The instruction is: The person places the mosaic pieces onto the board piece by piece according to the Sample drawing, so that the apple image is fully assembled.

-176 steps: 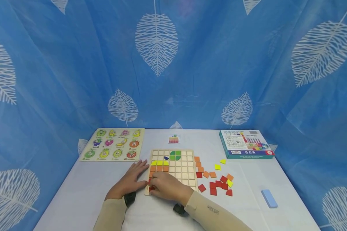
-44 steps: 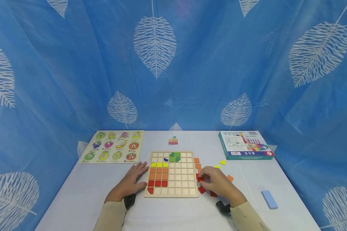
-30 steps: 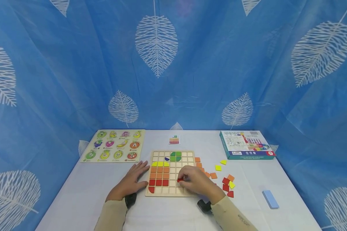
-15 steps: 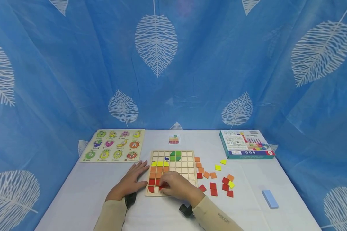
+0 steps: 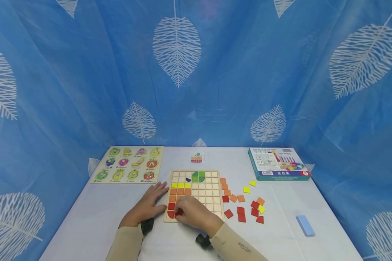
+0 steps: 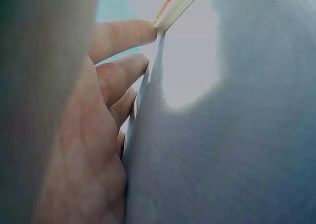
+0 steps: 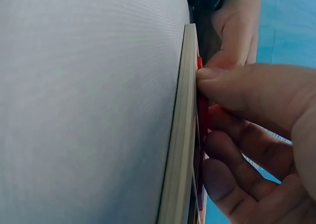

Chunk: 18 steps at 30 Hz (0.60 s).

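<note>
A wooden grid board point(image 5: 212, 199) lies on the table, partly filled with yellow, orange and red tiles at its left and a green leaf shape near the top. At the bottom row, my right hand point(image 5: 196, 214) pinches a red tile point(image 5: 177, 215) beside a rounded red corner tile point(image 5: 171, 214). The right wrist view has the thumb point(image 7: 222, 86) and fingers on the red piece point(image 7: 203, 110), low against the board. My left hand point(image 5: 145, 206) rests on the table, fingers extended, its fingertips beside the board's left edge. The right hand hides part of the lower rows.
Loose red, orange and yellow tiles point(image 5: 241, 210) lie right of the board. A small pattern card point(image 5: 197, 157) is behind it. Further out are a fruit puzzle board point(image 5: 127, 165) at left, a box point(image 5: 277, 164) at back right and a blue block point(image 5: 305, 225).
My right hand has carried a red tile from the loose pile leftward across the board to the bottom row, shifting slightly further left in the last half second. The left hand has stayed put.
</note>
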Available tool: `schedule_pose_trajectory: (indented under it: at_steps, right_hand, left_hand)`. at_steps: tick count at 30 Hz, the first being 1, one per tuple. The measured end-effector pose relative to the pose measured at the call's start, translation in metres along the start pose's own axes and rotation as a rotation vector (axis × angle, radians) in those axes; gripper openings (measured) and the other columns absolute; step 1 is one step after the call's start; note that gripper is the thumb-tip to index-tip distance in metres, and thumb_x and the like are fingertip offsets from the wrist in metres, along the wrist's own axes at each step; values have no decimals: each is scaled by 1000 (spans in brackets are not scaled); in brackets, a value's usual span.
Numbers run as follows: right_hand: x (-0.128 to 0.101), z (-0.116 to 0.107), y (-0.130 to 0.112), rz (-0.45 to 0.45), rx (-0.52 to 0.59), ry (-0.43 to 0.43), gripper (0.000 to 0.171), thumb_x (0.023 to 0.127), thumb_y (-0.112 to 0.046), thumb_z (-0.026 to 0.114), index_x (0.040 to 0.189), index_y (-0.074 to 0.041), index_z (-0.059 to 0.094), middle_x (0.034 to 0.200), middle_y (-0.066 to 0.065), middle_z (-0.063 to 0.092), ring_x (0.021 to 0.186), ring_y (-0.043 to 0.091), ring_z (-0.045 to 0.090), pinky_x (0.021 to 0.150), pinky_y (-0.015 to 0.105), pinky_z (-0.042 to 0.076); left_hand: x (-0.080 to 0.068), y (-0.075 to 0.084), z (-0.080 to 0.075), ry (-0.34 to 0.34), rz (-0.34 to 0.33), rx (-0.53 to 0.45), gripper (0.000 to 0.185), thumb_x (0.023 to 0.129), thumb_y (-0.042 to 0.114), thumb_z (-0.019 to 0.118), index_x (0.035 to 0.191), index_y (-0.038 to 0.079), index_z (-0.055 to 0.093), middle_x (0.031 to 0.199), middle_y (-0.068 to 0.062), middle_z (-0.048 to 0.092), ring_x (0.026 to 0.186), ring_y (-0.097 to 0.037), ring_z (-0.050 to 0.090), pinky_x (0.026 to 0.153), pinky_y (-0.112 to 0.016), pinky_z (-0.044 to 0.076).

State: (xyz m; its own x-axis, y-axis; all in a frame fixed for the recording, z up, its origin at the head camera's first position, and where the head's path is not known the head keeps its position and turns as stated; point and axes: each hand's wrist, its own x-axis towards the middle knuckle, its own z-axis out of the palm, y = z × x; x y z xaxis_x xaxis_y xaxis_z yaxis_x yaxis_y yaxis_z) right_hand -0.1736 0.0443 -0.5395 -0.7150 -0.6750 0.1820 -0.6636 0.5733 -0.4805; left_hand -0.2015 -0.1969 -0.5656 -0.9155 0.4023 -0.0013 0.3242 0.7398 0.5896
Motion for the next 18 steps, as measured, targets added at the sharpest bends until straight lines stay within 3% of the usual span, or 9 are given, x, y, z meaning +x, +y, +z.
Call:
schedule_pose_trajectory:
  at_steps: [8,12,18]
  right_hand:
    - [-6,-5,4,29,134,15,21,85,-11,90,102,-16,79,96,-14,69,85,2,57,80,18,51]
    - [-19,-16,18,51,210,89,19,88,-8,86,104,-13,78,97,-9,69,87,7,61,79,20,53]
    - [-52,-39,52,164,244,226,12,94,-9,81,104,-12,77,104,-9,69,93,12,64,82,29,58]
  left_hand:
    - [-1,2,0,-8,-18,-10,73,89,30,74,156,11,53,168,-7,36,158,-32,17,126,-57,11]
    - [-1,4,0,-4,-21,-14,73,88,31,74,156,11,53,168,-7,36,158,-32,17,126,-57,12]
    - [-1,3,0,1,-41,-8,74,88,30,75,156,12,53,168,-6,36,158,-30,17,126,-55,12]
